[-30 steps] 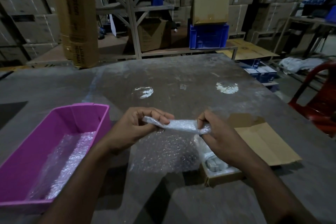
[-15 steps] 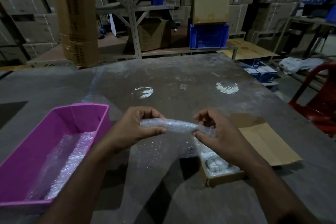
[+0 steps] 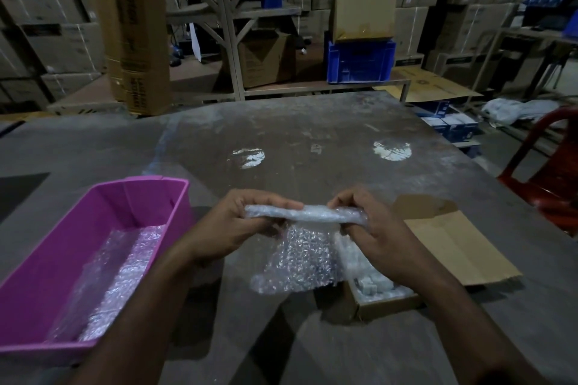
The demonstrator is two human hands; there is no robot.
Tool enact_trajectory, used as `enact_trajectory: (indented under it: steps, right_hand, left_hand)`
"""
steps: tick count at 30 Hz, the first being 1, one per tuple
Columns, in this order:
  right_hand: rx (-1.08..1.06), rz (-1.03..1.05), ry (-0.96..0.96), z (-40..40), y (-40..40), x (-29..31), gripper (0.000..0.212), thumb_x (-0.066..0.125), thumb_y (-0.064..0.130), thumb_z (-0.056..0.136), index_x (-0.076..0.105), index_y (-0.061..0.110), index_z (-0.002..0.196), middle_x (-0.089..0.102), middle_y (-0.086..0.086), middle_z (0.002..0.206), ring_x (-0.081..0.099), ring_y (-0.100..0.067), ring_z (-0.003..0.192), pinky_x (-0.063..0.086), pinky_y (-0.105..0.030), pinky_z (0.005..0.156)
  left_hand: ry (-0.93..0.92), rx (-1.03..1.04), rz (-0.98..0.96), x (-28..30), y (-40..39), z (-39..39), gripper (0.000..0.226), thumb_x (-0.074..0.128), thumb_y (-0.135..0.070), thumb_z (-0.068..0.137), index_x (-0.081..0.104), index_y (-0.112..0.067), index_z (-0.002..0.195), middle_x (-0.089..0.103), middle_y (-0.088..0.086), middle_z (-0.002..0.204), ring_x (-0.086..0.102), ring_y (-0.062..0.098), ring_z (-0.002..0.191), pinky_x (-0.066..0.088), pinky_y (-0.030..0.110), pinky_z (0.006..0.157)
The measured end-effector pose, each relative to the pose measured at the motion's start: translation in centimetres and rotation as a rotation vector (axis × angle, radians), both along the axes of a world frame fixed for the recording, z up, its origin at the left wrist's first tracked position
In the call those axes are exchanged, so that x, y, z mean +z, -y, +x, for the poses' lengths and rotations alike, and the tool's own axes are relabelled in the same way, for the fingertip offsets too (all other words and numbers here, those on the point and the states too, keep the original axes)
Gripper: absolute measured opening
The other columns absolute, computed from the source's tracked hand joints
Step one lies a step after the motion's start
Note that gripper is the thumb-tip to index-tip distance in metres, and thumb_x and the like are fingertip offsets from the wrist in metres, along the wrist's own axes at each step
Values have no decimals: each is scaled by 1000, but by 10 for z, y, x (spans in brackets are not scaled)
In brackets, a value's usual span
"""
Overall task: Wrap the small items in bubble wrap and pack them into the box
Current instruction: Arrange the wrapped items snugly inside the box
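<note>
I see a pink bin (image 3: 47,266) near left on the counter (image 3: 312,134) w/ bubble wrap inside. My left hand (image 3: 225,225) and right hand (image 3: 375,234) pinch a bubble-wrap roll (image 3: 305,216) over a small cardboard box (image 3: 380,294); its contents are partly hidden, hard to make out.

Head-worn camera looks forward and down, close over the table (image 3: 312,122).

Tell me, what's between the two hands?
A rolled piece of bubble wrap stretches between the left hand and right hand, each pinching one end, in the head view.
</note>
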State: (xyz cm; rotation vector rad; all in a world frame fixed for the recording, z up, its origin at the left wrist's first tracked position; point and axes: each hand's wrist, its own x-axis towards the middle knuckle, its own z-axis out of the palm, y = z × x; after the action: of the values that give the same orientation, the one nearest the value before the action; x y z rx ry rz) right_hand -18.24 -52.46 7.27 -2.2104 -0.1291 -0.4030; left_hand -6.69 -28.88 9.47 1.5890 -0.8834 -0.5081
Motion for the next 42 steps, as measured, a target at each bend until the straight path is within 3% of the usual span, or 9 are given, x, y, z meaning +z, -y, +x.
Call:
enact_trajectory:
  steps: [4,10,15,21,26,33,36,39,42]
  right_hand:
    - [-10,-12,48,-2,2,0,38,65,-1,88,63,33,104,58,17,105,59,-8,92,45,-17,70]
    - [-21,13,62,-3,3,0,24,77,40,82,66,31,101,61,14,103,59,-6,102,43,-11,82]
    - [-82,66,-1,-3,5,-6,37,77,31,86,60,39,119,61,16,103,60,-5,104,47,-16,87]
    - [-60,36,-23,-3,3,-2,13,71,26,91,61,32,95,66,11,90,64,-9,86,53,-33,78]
    - [-31,41,6,-3,2,-2,16,66,23,94,59,36,100,59,18,104,60,-9,102,56,-42,86]
    - [1,100,78,-3,2,4,32,72,-3,84,70,29,90,56,6,106,59,-14,110,45,-20,95]
    - [15,121,60,-5,1,6,21,83,11,79,73,26,90,59,5,108,60,-11,109,44,-14,92]
    - [5,136,55,-5,-1,6,13,83,31,77,73,27,85,62,9,103,62,-12,103,48,-16,86]
    - [-34,127,24,-5,-2,4,22,86,22,77,69,27,90,65,6,94,64,-15,85,55,-30,76]
  left_hand:
    - [-55,17,22,0,3,-6,35,75,-4,80,72,-1,115,78,6,99,71,10,87,55,19,76]
    - [63,99,25,-4,8,-4,23,74,-6,86,77,-7,109,71,6,99,69,18,80,59,28,71]
    - [84,139,-6,-2,12,-6,57,82,-5,78,63,-17,130,64,15,95,66,20,75,61,30,70]
    - [-47,53,-9,-3,10,-7,30,84,-9,74,72,-8,102,73,12,94,70,22,81,61,31,74]
    - [1,85,-23,-3,11,-3,19,74,6,83,77,-10,94,77,16,95,68,15,70,57,23,65]
    - [50,57,-81,-4,8,-4,18,77,-3,80,77,-2,98,73,10,117,71,19,104,56,25,81]
    - [45,83,-74,-3,7,-5,20,77,-13,80,78,-4,97,73,7,117,70,19,108,56,26,83]
    - [116,94,-29,-2,7,-5,22,78,-7,81,77,-5,103,74,6,116,71,22,108,58,33,89]
    - [101,64,-41,-2,7,-6,36,78,2,81,71,-4,115,74,8,115,72,22,103,59,30,86]
